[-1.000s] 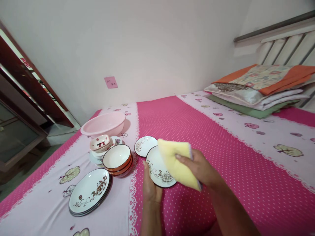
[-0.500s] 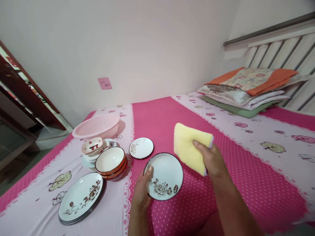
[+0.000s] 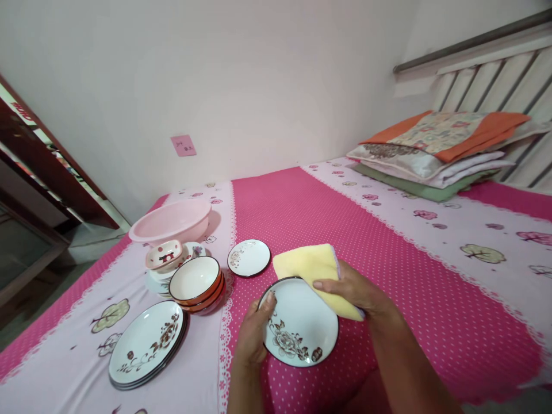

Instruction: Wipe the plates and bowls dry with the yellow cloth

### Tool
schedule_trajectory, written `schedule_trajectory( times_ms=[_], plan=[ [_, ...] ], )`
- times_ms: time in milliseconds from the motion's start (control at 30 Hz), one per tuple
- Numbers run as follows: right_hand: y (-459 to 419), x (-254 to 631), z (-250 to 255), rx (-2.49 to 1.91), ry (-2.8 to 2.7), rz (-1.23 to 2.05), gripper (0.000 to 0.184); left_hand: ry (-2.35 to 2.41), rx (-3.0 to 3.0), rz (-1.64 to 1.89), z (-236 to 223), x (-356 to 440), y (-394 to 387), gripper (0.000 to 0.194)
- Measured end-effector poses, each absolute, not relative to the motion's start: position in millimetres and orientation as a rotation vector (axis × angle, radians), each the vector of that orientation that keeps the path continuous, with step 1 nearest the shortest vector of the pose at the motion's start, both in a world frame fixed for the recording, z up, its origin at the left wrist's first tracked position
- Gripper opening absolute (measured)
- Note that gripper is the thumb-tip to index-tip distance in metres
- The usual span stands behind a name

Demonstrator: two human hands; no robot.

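My left hand grips the left rim of a white plate with a dark edge and brown flowers, thumb on its face. In my right hand is a folded yellow cloth, pinched under the thumb. The cloth overlaps the plate's upper right rim, and its far side is hidden. Just beyond the held plate, a smaller white plate with a similar flower pattern lies on the pink bedspread.
On the left stand a stack of oval plates, orange bowls, a square dish on more plates, and a pink basin. Folded bedding is piled at the back right, by a white headboard.
My right hand has moved the yellow cloth left and onto the plate's upper right rim. The held plate has shifted slightly right and nearer, still in my left hand.
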State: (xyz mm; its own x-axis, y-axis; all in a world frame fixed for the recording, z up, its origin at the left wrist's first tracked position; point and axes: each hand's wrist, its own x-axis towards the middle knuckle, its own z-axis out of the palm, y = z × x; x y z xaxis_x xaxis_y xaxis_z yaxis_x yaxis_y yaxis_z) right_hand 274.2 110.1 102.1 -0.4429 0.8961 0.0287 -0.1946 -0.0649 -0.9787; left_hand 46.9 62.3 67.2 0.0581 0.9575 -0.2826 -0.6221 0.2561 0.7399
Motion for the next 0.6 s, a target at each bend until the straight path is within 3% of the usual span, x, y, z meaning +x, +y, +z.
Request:
schedule_trajectory(
  times_ms=[233,600],
  plan=[
    [112,260,102,-0.800,-1.236,1.598,0.049,0.810,0.272,1.464,67,48,74,0.032],
    [112,227,77,-0.785,-1.315,1.784,0.056,0.966,0.164,1.864,72,59,80,0.049]
  ],
)
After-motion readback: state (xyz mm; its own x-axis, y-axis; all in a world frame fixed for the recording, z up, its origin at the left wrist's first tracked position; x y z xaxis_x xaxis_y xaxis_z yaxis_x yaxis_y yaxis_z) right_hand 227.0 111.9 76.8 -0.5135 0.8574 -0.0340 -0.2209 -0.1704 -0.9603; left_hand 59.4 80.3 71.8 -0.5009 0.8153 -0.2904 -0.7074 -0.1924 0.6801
